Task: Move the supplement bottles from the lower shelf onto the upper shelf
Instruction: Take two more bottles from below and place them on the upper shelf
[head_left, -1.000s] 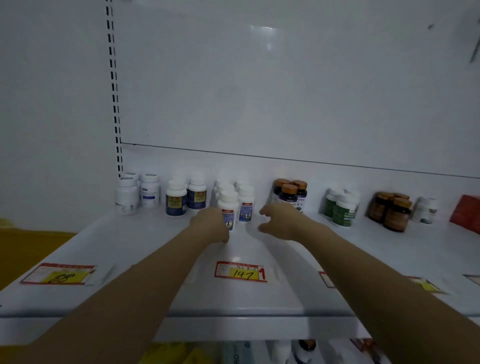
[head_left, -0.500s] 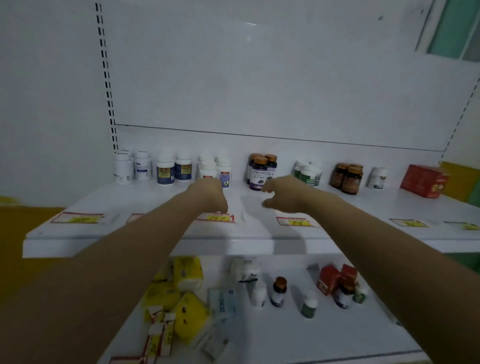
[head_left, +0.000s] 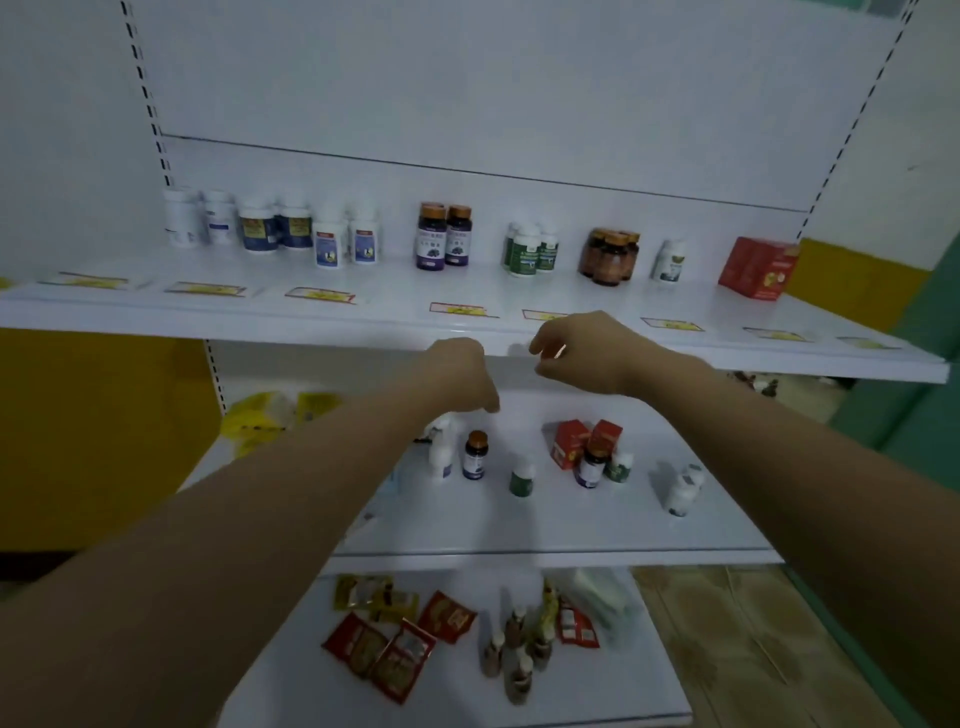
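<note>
The left hand (head_left: 460, 374) and right hand (head_left: 576, 353) hovered at the front edge of the upper shelf (head_left: 311, 325), fingers loosely curled, holding nothing. On the lower shelf (head_left: 571, 530) stood a brown-capped dark bottle (head_left: 475, 457), a green bottle (head_left: 521, 477) and, well to the right, 2 white bottles (head_left: 678, 496).

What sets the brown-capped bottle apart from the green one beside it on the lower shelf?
Cap: the brown-capped bottle has a brown cap, and the green bottle has a white one.
Body: the brown-capped bottle is dark, the green bottle green.
Height: the brown-capped bottle looks taller than the green bottle.
Both stand upright on the lower shelf, and neither is held.
</note>
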